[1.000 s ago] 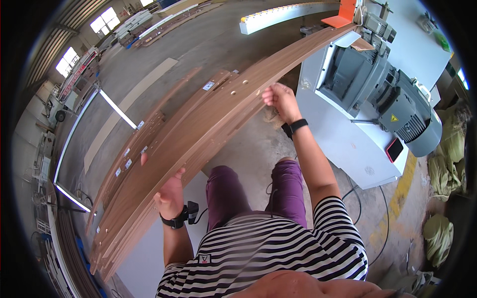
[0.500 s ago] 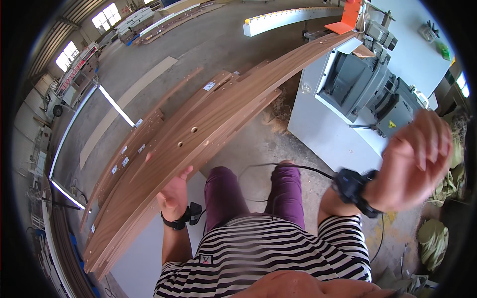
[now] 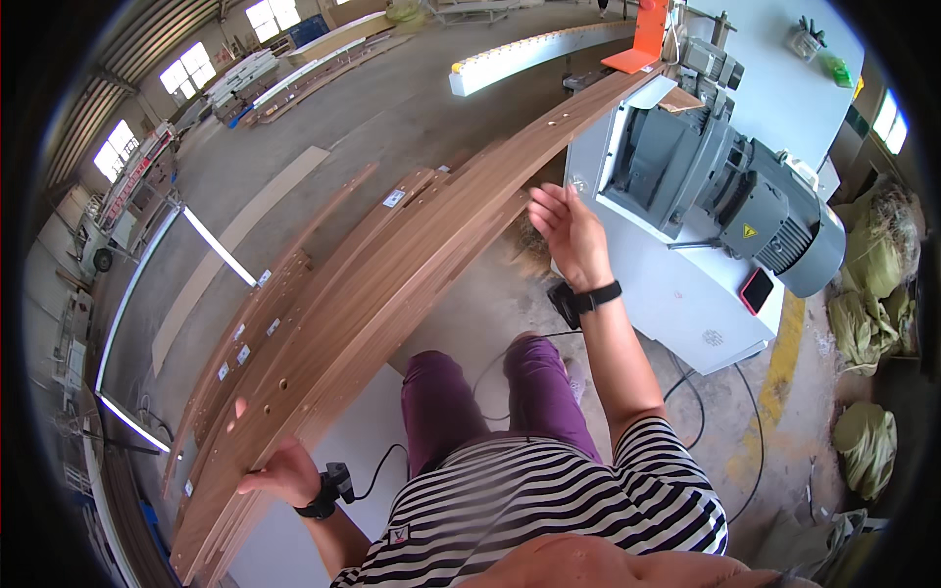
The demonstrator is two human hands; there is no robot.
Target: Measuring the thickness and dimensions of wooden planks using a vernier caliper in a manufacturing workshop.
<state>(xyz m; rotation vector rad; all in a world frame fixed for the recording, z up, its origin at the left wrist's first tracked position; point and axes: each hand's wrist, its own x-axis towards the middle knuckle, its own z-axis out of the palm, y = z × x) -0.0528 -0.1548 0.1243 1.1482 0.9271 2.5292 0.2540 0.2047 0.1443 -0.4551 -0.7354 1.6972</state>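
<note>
Compared with half a second ago, the long brown board (image 3: pixel 392 282) has slid toward the lower left, carrying its two holes (image 3: pixel 283 383) along with it. The right hand (image 3: pixel 570 240), earlier raised over by the grey motor (image 3: pixel 774 216), is back beside the board's near edge, open, fingers loosely bent; whether they touch wood I cannot tell. The left hand (image 3: pixel 286 474) has moved down-left too: it sits at the near edge, thumb stuck out, fingertips showing past the far edge; how tightly it grips I cannot tell. The board's far end lies by the orange guard (image 3: pixel 647 44).
</note>
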